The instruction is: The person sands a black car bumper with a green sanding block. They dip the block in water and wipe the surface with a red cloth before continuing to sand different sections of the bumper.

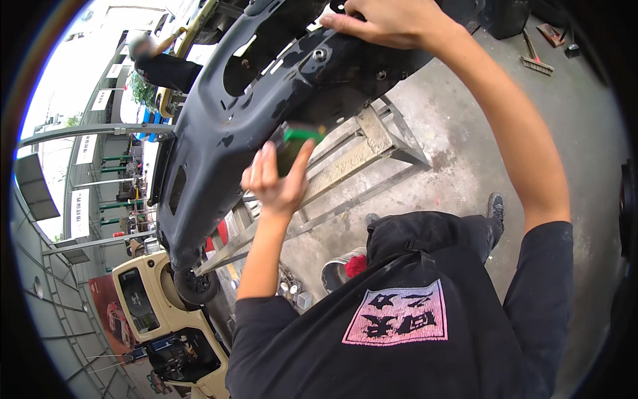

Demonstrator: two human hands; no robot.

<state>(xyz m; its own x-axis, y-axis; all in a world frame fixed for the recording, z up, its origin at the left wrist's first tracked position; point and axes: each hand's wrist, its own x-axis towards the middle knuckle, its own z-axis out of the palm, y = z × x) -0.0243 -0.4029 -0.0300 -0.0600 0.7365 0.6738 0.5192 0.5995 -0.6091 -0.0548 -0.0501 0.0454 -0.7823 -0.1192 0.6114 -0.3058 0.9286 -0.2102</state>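
Room over floor [468, 176], stand [379, 136] beneath panel [212, 126]

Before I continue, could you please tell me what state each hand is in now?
Left hand: closed on a green-edged block, blurred.
Right hand: at the large dark panel; fingers partly hidden, open or closed cannot be told.

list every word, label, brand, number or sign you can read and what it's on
Pale pink patch on the black shirt: large dark characters; I won't copy them out.
White signs at the left: dark characters, mostly too small to read; not copied either.
Red poster at lower left: any lettering is too small to read.
Green block in the left hand: blurred, no text discernible.
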